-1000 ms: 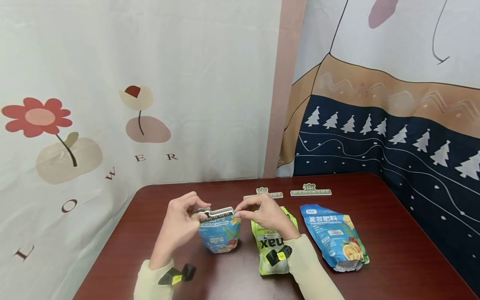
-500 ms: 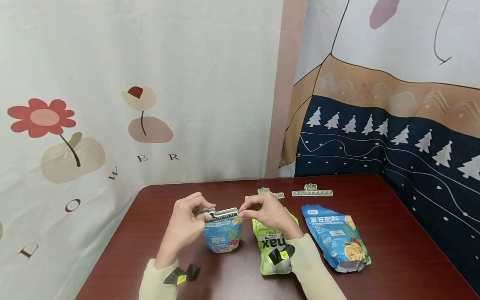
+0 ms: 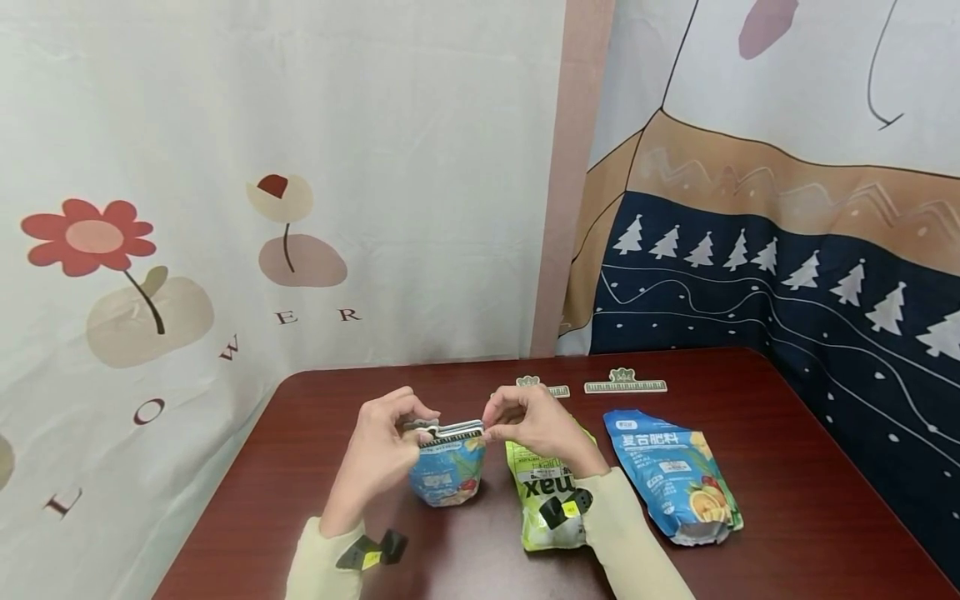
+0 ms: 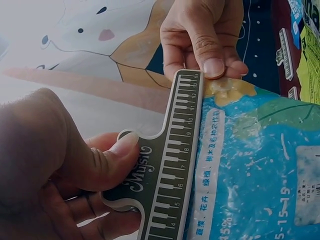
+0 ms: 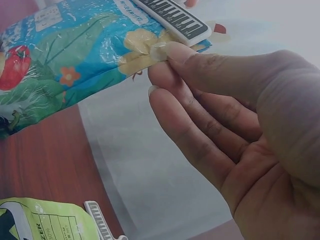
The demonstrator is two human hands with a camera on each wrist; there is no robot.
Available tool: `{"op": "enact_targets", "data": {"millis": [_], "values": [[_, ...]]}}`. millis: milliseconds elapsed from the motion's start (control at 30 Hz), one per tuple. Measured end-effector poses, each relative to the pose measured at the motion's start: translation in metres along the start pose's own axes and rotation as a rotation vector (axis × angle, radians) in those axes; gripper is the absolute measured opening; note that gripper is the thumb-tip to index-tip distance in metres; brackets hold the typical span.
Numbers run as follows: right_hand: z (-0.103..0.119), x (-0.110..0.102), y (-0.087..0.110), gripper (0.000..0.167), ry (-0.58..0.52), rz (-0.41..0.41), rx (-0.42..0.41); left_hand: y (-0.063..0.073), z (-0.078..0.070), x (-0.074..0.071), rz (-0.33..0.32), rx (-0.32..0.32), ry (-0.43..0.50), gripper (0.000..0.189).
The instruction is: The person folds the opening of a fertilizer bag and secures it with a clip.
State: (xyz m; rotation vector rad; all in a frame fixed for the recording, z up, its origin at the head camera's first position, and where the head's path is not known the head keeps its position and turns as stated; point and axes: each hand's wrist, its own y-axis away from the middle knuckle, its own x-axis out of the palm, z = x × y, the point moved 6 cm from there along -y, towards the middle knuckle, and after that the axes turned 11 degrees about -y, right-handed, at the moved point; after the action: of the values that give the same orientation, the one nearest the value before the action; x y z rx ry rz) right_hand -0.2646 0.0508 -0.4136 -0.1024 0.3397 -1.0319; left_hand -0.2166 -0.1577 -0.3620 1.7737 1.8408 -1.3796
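My left hand [image 3: 381,457] pinches the handle of a dark green piano-key bag clip [image 4: 170,160] between thumb and fingers. The clip, lettered "Music", lies across the top edge of a blue fertilizer pouch [image 3: 447,477]. At the pouch's top right corner, thumb and index finger of my right hand [image 3: 534,423] pinch the film just below the clip's end; the other fingers are loosely curled. In the right wrist view, the clip's end [image 5: 187,27] sits right above that thumb. The pouch stands upright on the table, its printed front facing me.
A lime-green pouch [image 3: 551,529] lies under my right forearm. To its right is another blue pouch [image 3: 671,479], lying flat. Two pale piano-key clips lie at the table's back: one clip [image 3: 626,385] on the right, another clip [image 3: 558,391] partly behind my right hand.
The head view has shifted slightly. My left hand and the clip have moved a little to the right along the pouch's top, while my right fingers stay at the corner.
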Motion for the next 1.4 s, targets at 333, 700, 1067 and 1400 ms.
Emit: {"op": "enact_targets", "data": {"millis": [333, 700, 1067, 1400], "values": [[0.000, 0.003, 0.000, 0.017, 0.003, 0.065, -0.002, 0.000, -0.003, 0.001, 0.025, -0.003, -0.010, 0.035], [0.003, 0.007, -0.001, 0.015, 0.102, 0.074, -0.048, 0.001, 0.003, 0.000, 0.124, -0.007, -0.046, 0.039], [0.001, 0.013, 0.001, 0.015, 0.093, 0.063, -0.031, 0.007, 0.020, 0.002, 0.195, 0.085, 0.079, 0.043], [-0.001, 0.011, 0.001, 0.016, 0.092, 0.059, 0.003, 0.026, 0.060, -0.003, 0.178, -0.057, 0.142, 0.032]]}}
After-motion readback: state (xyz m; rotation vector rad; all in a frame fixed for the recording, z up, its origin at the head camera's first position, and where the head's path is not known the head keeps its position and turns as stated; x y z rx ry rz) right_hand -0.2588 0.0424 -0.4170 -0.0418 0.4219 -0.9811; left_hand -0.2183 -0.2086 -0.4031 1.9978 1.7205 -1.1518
